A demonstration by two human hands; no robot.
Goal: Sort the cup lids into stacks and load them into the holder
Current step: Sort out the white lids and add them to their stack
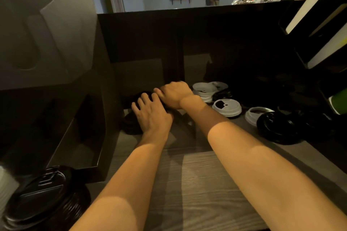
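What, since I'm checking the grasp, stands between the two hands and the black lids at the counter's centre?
Nothing visible does. The left hand rests directly on the black lids, fingers spread over them; the right hand sits just behind, its fingers curled out of sight.

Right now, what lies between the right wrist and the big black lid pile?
Head view: a domed white lid, then a second white lid partly hidden by the black lid pile.
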